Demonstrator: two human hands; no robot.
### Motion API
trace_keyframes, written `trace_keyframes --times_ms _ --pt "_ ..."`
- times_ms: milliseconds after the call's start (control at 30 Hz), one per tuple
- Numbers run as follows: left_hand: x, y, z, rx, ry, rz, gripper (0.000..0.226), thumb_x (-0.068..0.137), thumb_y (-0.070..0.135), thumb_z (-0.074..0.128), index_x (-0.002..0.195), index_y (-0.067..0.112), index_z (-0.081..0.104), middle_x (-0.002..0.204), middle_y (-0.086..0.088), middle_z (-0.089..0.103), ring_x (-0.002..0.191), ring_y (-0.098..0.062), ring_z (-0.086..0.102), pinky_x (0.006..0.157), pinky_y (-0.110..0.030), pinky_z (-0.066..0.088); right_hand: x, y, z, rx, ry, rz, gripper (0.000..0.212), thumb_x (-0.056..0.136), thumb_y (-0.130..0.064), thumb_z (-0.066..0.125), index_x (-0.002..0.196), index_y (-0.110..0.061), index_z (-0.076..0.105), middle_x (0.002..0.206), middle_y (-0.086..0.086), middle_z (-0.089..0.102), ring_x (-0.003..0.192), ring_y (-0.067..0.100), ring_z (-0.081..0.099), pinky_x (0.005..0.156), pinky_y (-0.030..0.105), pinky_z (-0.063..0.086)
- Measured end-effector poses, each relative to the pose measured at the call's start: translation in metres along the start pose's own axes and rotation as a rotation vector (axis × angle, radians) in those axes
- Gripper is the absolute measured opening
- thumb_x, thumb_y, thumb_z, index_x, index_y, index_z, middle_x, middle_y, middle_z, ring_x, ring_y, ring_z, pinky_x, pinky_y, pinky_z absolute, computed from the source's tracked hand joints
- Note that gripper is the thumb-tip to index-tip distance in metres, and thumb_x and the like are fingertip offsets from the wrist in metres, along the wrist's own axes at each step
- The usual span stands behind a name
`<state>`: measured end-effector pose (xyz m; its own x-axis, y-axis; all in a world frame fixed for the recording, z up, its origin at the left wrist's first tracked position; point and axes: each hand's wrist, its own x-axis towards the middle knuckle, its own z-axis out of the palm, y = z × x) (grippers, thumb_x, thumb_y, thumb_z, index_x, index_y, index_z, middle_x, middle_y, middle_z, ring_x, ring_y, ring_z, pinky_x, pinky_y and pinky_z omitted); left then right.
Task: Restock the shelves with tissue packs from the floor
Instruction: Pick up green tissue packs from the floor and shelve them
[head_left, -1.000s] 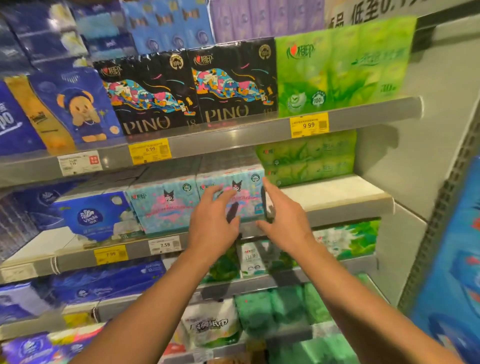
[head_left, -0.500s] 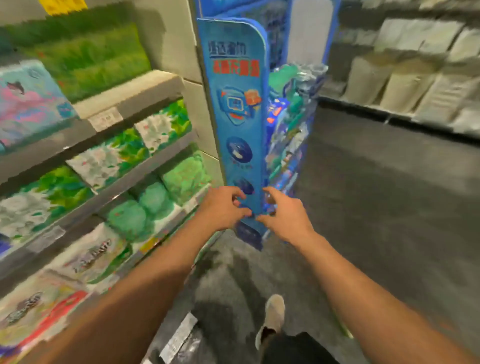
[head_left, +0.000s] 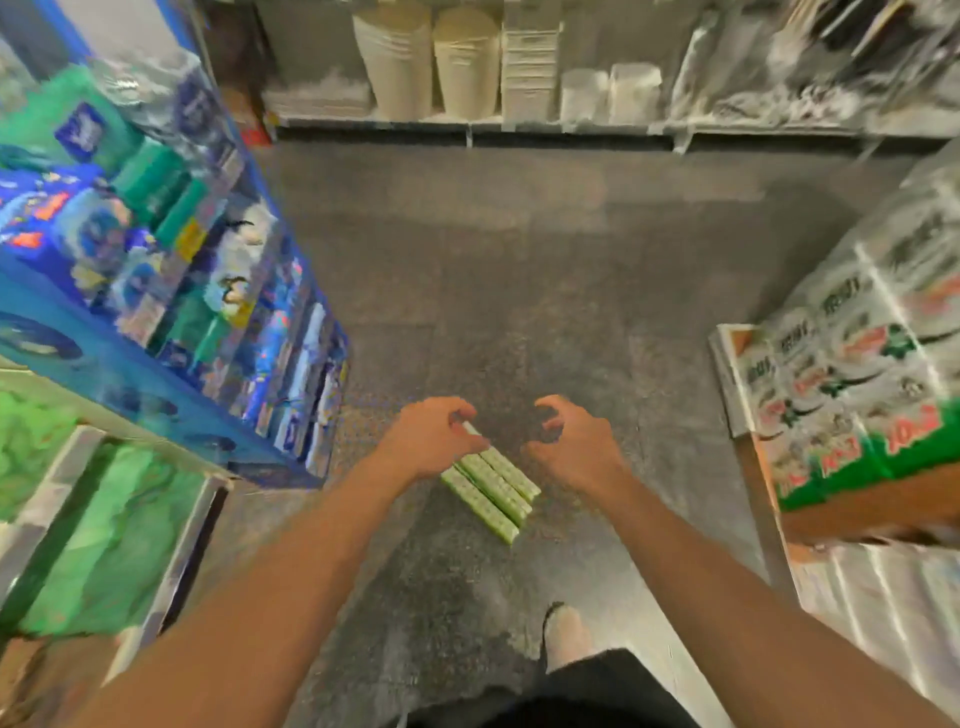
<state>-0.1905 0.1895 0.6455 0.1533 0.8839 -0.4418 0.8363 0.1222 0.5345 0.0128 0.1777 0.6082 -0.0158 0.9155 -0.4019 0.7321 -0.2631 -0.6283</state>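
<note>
Left hand (head_left: 431, 436): held out over the floor, fingers curled downward and loosely apart, holding nothing. It overlaps the far end of the green tissue pack (head_left: 491, 486) in this view; contact cannot be confirmed.

Right hand (head_left: 574, 447): also empty, fingers hooked in an open claw, just beside the pack's far right corner and apart from it.

Task item: the green tissue pack lies flat on the grey floor (head_left: 519, 270) in mid-aisle, between the two hands and just ahead of the person's shoe (head_left: 566, 636). It shows as three long ribbed strips side by side, set diagonally. Only this one pack is seen on the floor.

Step in hand, as judged: the reach down to collect floor stock. The next move calls for both hands to lower further and close on the pack's two ends, then a lift and a turn left to the shelving.

Surroundings: green-wrapped tissue goods on the shelf (head_left: 171, 566) at lower left; a blue display stand (head_left: 156, 384) beyond it; stacked printed bundles (head_left: 852, 395) at right; pale paper goods on the far shelving (head_left: 467, 127).

Writing: the view is blurred. Printing on the right-hand bundles and left-hand packs is present but illegible; no brand can be read.
</note>
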Motion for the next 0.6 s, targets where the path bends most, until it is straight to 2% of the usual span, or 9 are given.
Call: trace_keyframes --times_ms 67,133,200,267,367,467,533,600 --pt "0.026 0.033 0.032 0.01 -0.067 0.008 0.047 0.083 0.042 0.073 0.124 0.022 0.062 0.109 0.001 0.068 0.105 -0.018 0.063 0.087 -0.026 0.042 0.012 0.04 -0.022 0.017 0.01 0.062 0.061 0.08 -0.033 0.076 0.136 -0.027 0.051 0.115 0.001 0.064 0.098 0.018 0.061 0.078 0.026 0.046" --pt "0.047 0.05 0.061 0.003 -0.084 -0.013 0.047 0.082 0.045 0.072 0.122 0.024 0.061 0.106 0.003 0.069 0.103 -0.019 0.064 0.092 -0.032 0.048 0.025 0.072 -0.03 0.034 0.041 0.126 0.06 0.079 -0.032 0.076 0.134 -0.023 0.053 0.103 0.001 0.065 0.096 0.019 0.062 0.078 0.027 0.047" --pt "0.067 0.053 0.082 -0.015 -0.064 -0.053 0.046 0.078 0.05 0.071 0.118 0.029 0.061 0.097 0.009 0.067 0.091 -0.018 0.067 0.085 -0.038 0.054 0.039 0.096 -0.025 0.058 0.037 0.183 0.062 0.08 -0.034 0.076 0.136 -0.024 0.051 0.102 0.001 0.065 0.097 0.023 0.063 0.082 0.032 0.05" --pt "0.095 0.044 0.099 -0.015 -0.08 -0.074 0.045 0.078 0.049 0.07 0.117 0.031 0.059 0.093 0.013 0.062 0.081 -0.015 0.066 0.077 -0.04 0.058 0.058 0.112 -0.007 0.103 0.005 0.226 0.067 0.082 -0.037 0.075 0.14 -0.025 0.044 0.104 0.001 0.062 0.1 0.023 0.062 0.08 0.031 0.049" --pt "0.151 0.01 0.122 0.044 -0.117 -0.087 0.048 0.079 0.046 0.07 0.122 0.03 0.057 0.093 0.012 0.062 0.088 -0.016 0.064 0.079 -0.041 0.057 0.095 0.136 0.041 0.191 -0.001 0.291 0.077 0.081 -0.038 0.077 0.146 -0.021 0.037 0.125 0.01 0.061 0.116 0.028 0.057 0.089 0.034 0.048" --pt "0.224 -0.041 0.159 0.142 -0.161 -0.119 0.052 0.082 0.045 0.069 0.128 0.03 0.052 0.099 0.006 0.059 0.095 -0.021 0.061 0.082 -0.036 0.054 0.139 0.163 0.104 0.217 -0.033 0.388 0.083 0.081 -0.041 0.075 0.149 -0.023 0.031 0.136 0.012 0.054 0.122 0.031 0.053 0.094 0.04 0.048" --pt "0.275 -0.084 0.194 0.166 -0.211 -0.152 0.057 0.082 0.045 0.069 0.133 0.031 0.046 0.105 0.003 0.058 0.092 -0.021 0.059 0.078 -0.033 0.051 0.171 0.188 0.151 0.215 -0.031 0.462 0.078 0.081 -0.038 0.075 0.145 -0.027 0.032 0.128 0.012 0.056 0.114 0.031 0.056 0.089 0.039 0.05" --pt "0.325 -0.13 0.234 0.199 -0.25 -0.153 0.066 0.082 0.046 0.069 0.139 0.032 0.039 0.115 -0.002 0.057 0.097 -0.024 0.058 0.076 -0.032 0.046 0.204 0.214 0.197 0.216 -0.014 0.528 0.072 0.081 -0.034 0.074 0.141 -0.031 0.035 0.118 0.011 0.057 0.106 0.031 0.058 0.082 0.036 0.049"
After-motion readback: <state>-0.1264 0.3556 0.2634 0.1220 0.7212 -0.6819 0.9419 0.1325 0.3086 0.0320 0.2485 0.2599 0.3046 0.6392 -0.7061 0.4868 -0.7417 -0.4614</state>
